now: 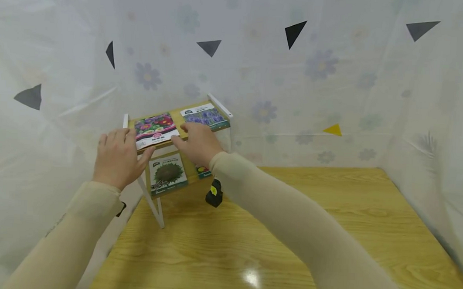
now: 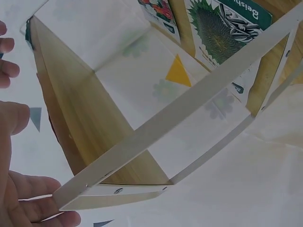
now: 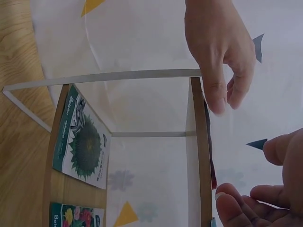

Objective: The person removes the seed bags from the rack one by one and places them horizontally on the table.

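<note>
A two-tier rack with wooden shelves [image 1: 192,177] and a white frame [image 2: 189,109] stands at the table's back left. On its upper tier lie a seed packet with pink and red flowers [image 1: 155,129] and a purple-flower packet [image 1: 207,116]. Fingers spread, my left hand [image 1: 120,159] is at the rack's left side, its fingertips by the frame corner in the left wrist view. My right hand [image 1: 201,144] hovers near the pink-flower packet's right edge, thumb and fingers apart. Whether either hand touches a packet, I cannot tell.
The lower tier carries a sunflower seed packet [image 1: 169,172] and a second flower packet [image 3: 75,216], which my right hand partly covers in the head view. Wooden tabletop [image 1: 289,235] extends right. A flower-patterned white sheet [image 1: 258,76] hangs behind.
</note>
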Demonstrator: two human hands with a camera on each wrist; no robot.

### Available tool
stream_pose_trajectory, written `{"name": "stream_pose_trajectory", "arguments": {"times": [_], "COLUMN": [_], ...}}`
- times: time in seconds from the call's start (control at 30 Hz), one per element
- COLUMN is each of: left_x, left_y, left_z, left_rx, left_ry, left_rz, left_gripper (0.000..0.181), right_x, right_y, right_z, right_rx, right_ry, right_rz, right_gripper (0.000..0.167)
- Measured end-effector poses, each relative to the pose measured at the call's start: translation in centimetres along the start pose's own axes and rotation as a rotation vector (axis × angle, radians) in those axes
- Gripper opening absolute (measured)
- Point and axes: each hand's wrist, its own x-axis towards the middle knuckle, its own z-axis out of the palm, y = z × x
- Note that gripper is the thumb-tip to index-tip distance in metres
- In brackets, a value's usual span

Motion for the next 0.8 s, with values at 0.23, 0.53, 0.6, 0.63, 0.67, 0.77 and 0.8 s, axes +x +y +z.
{"name": "stream_pose_trajectory", "arguments": {"times": [0.23,0.53,0.6,0.63,0.67,0.77,0.8], "left_x": [0.9,1.9,2.0,1.9,1.9,1.8,1.8], "left_y": [0.3,0.9,0.9,0.9,0.9,1.0,0.9], "left_z": [0.9,1.6,1.5,1.5,1.5,1.5,1.5], "left_rx": [0.037,0.057,0.054,0.052,0.052,0.049,0.048], "left_ry": [-0.091,-0.183,-0.213,-0.228,-0.245,-0.28,-0.286], "left_rz": [0.014,-0.006,-0.022,-0.028,-0.033,-0.039,-0.041], "left_gripper": [0.069,0.069,0.069,0.069,0.07,0.07,0.07], "right_x": [1.4,2.8,3.1,3.2,3.3,3.4,3.4], "right_y": [0.2,0.7,0.8,0.8,0.8,0.8,0.7], "right_z": [-0.1,0.5,0.8,0.9,1.0,1.4,1.4], "right_rx": [-0.016,-0.071,-0.095,-0.106,-0.118,-0.118,-0.122], "right_ry": [-0.027,-0.021,-0.022,-0.022,-0.02,-0.039,-0.037], "right_rz": [0.059,0.105,0.101,0.099,0.095,0.091,0.083], "right_gripper": [0.058,0.057,0.056,0.056,0.055,0.053,0.052]}}
